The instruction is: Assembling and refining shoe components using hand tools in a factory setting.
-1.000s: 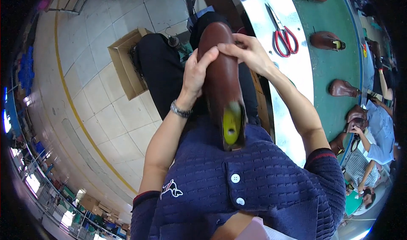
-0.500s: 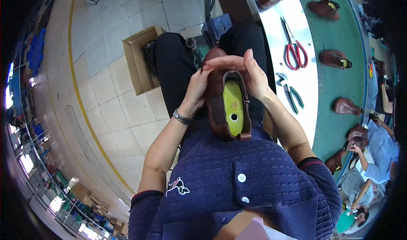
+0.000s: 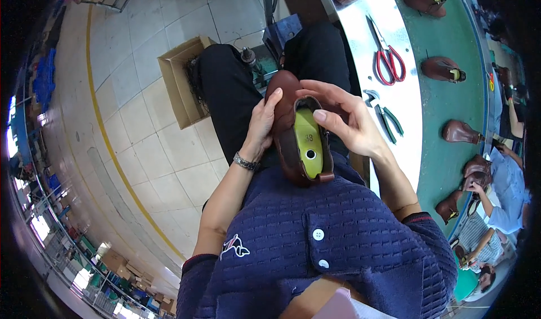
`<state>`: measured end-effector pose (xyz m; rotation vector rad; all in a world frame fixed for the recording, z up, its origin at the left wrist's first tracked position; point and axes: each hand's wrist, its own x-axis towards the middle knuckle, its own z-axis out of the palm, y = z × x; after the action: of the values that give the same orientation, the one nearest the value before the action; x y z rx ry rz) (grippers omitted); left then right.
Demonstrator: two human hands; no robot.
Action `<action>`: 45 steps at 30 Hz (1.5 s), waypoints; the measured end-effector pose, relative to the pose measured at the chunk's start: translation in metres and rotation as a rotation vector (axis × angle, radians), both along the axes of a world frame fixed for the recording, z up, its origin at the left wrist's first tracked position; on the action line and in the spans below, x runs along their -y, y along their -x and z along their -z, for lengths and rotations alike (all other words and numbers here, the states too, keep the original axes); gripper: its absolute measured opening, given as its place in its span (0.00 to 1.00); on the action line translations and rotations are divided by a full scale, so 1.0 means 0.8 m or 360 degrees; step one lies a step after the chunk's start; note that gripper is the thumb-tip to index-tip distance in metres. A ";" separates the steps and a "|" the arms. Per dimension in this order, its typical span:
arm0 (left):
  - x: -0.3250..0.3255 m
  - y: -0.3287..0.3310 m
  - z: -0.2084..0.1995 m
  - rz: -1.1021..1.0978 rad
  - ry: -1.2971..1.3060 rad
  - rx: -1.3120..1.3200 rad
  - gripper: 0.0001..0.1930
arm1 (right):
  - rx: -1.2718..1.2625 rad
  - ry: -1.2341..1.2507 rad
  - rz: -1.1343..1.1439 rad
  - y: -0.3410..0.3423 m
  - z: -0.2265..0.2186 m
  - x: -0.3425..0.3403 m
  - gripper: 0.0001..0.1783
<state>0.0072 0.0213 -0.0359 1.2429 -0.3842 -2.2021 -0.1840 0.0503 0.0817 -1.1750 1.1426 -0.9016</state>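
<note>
A brown leather shoe (image 3: 286,145) rests over my lap with its toe pointing away from me. A yellow-green last (image 3: 308,130) with a round hole near the heel fills its opening. My left hand (image 3: 261,125) is closed along the shoe's left side, its thumb up by the toe. From the right, my right hand (image 3: 356,119) curls over the front of the opening. Its fingers lie on the upper and its thumb is at the rim by the last. The undersides of both hands' grips are hidden.
Red-handled scissors (image 3: 390,64) and green-handled pincers (image 3: 387,119) lie on the white bench (image 3: 403,32) at my right. Beyond it, several brown shoes stand on a green conveyor (image 3: 420,102). An open cardboard box (image 3: 176,88) is on the floor at left. Co-workers sit at far right.
My right hand has turned from lying flat along the shoe's right side to curling over the opening, thumb at the rim. My left hand's thumb has come up beside the toe.
</note>
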 end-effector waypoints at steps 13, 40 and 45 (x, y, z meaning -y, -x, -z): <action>0.003 -0.001 -0.001 -0.0026 -0.0097 -0.0124 0.18 | -0.0654 -0.0184 0.0108 -0.011 -0.032 -0.005 0.30; 0.037 0.035 0.022 0.0349 0.0379 -0.0706 0.18 | 0.0680 0.0185 -0.0391 0.022 0.059 0.066 0.46; 0.036 0.034 0.019 0.0312 -0.0197 -0.0743 0.20 | 0.0595 0.0501 -0.0373 0.027 0.052 0.067 0.43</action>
<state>-0.0197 -0.0075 -0.0511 0.7342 -0.1875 -2.6259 -0.2057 -0.0032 0.0398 -1.2938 0.5619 -1.0881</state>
